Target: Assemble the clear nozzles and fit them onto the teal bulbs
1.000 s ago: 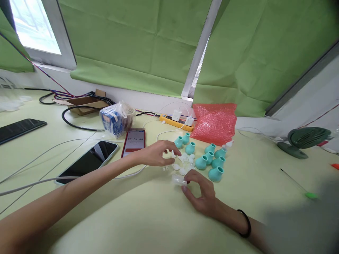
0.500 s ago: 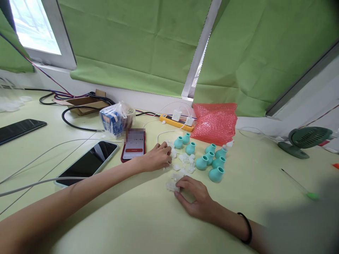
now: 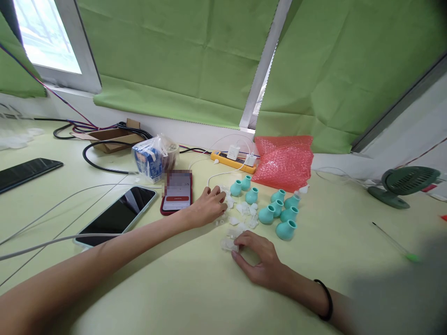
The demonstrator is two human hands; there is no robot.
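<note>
My left hand (image 3: 208, 207) rests on the pale green table (image 3: 195, 288) with its fingers curled at the left edge of a scatter of small clear plastic parts (image 3: 242, 210); what the fingertips pinch is too small to name. My right hand (image 3: 260, 260) lies lower, fingers bent over a clear plastic piece (image 3: 228, 244) that it presses at its fingertips. Several teal rubber bulbs (image 3: 279, 216) stand just right of the clear parts.
A red phone (image 3: 176, 197) lies left of my left hand, a dark phone (image 3: 117, 214) further left with white cables. A wrapped blue carton (image 3: 153, 158), a yellow power strip (image 3: 233, 160), pink bubble wrap (image 3: 284, 160), a green fan (image 3: 401, 186) and a green-tipped stick (image 3: 394, 243) lie around.
My left hand drew back from the middle of the clear parts to their left edge and curled. My right hand slid left and lowered onto the table with the clear piece.
</note>
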